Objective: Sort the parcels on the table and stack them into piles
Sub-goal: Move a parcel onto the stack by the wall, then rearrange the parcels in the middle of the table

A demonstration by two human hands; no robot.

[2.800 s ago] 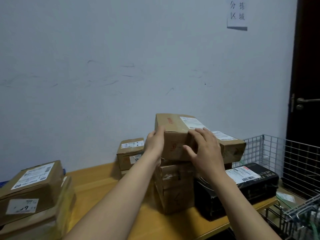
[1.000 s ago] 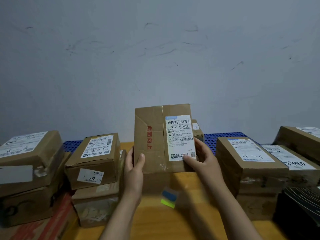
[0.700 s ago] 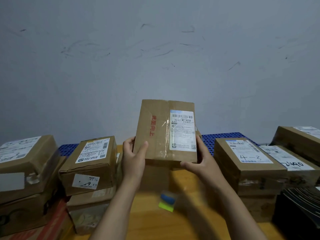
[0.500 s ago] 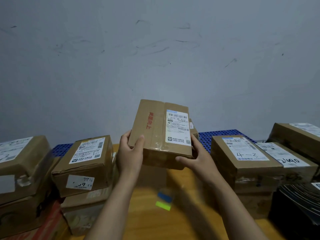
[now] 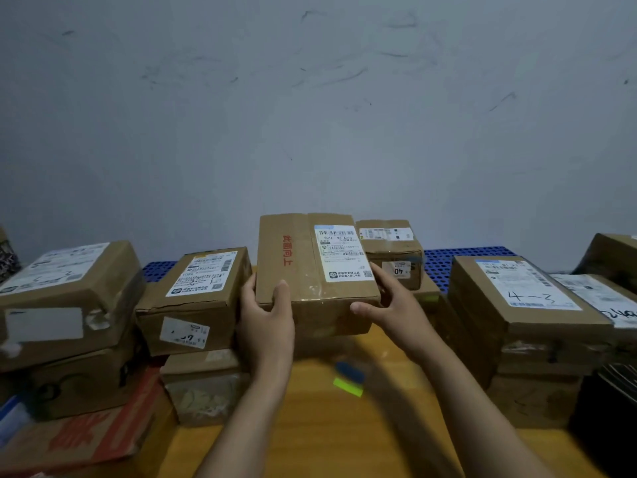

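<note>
Above table [image 5: 327, 436], parcel [image 5: 310, 270], fingers [image 5: 282, 293] on side edges

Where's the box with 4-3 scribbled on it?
The 4-3 box tops a stack at the right of the head view, right of the parcel gripped by the left hand and right hand.

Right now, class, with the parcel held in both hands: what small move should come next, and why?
Probably lower the parcel straight down onto the table, between the left stack and the right stack. The left hand and right hand grip its near corners, its label faces up, and it hangs above that gap.
</note>
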